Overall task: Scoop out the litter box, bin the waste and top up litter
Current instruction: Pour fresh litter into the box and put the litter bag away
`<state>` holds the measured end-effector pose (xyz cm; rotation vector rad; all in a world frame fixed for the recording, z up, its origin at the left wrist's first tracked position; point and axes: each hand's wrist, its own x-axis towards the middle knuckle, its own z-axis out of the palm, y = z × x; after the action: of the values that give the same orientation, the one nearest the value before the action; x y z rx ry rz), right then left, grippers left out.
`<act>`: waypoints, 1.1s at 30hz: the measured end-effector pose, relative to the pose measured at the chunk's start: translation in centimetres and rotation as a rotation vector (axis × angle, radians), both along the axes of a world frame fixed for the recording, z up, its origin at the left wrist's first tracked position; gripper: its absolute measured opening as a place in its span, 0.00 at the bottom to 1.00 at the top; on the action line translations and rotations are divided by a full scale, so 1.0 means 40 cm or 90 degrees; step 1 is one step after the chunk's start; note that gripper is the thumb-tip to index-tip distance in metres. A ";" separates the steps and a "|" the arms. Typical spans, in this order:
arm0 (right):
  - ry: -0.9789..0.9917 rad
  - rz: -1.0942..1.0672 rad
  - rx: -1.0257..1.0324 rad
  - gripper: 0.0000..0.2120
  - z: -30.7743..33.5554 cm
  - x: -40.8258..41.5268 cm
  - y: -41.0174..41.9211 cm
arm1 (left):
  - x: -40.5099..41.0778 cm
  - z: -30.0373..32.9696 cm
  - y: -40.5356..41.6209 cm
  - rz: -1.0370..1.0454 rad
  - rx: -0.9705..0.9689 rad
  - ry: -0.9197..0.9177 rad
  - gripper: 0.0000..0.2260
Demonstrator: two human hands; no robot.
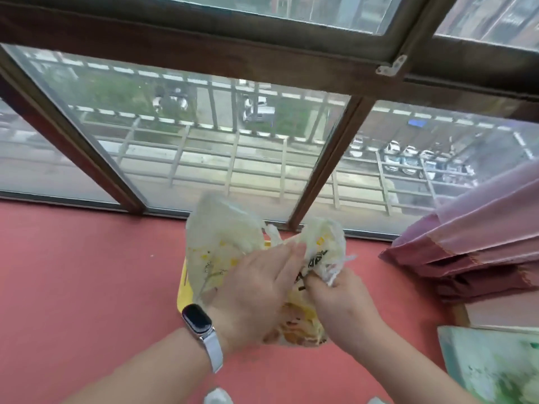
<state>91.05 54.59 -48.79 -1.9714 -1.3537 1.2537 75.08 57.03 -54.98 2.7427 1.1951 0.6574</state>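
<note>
A thin translucent plastic bag point(221, 237) with yellow and black print is held up in front of me, above a yellow printed litter bag point(300, 322) that lies on the red sill. My left hand point(256, 290), with a smartwatch on its wrist, lies against the plastic with its fingers stretched out toward the right. My right hand point(338, 298) grips the crumpled right part of the plastic bag point(323, 252) in curled fingers. No litter box or scoop is in view.
The red sill point(87, 272) runs under a brown-framed window point(326, 161) looking down on parked cars. Pink curtain folds point(472, 234) hang at the right. A green and white printed object point(495, 365) sits at the lower right.
</note>
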 end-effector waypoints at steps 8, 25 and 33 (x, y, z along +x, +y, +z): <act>-0.043 0.094 0.040 0.20 -0.029 -0.087 0.044 | -0.085 -0.019 -0.001 0.060 -0.083 -0.155 0.09; -0.193 0.362 -0.010 0.53 -0.342 0.207 0.117 | 0.022 -0.023 0.009 0.248 -0.380 -0.288 0.18; 0.335 0.038 -0.132 0.56 -0.458 0.252 0.097 | 0.021 -0.042 -0.009 0.351 -0.434 -0.398 0.10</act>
<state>101.15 58.47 -67.11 -1.5617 -1.0535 1.8400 75.93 56.66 -56.68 1.5018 1.6002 0.8519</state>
